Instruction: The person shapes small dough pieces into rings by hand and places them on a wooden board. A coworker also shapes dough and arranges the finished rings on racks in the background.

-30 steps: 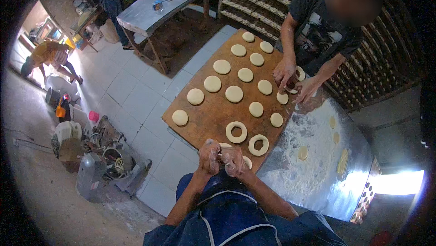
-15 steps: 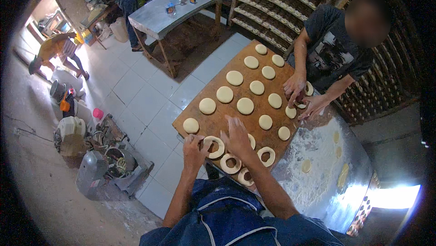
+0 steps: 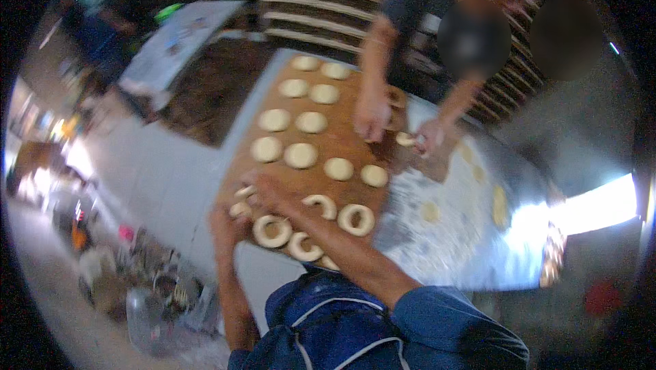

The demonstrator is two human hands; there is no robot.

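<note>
My left hand [image 3: 229,216] and my right hand [image 3: 265,192] are close together at the left near part of a wooden board [image 3: 239,172], fingers curled on a pale dough piece [image 3: 242,208]; motion blur hides its exact shape. Beside them lie several dough rings [image 3: 355,220], some partly behind my right forearm. Several flat, round dough discs [image 3: 301,155] cover the farther part of the board.
A co-worker [image 3: 417,15] leans over the board, hands [image 3: 428,139] at dough. A floured metal surface [image 3: 430,240] adjoins it. Behind are racks [image 3: 314,2] and a metal-topped table [image 3: 171,49]; mixing equipment [image 3: 160,308] stands lower left on the floor.
The blurred view has shifted, putting the board higher and left than half a second ago. My spread hands have come closer together on dough. The co-worker's right and left hands have moved slightly apart.
</note>
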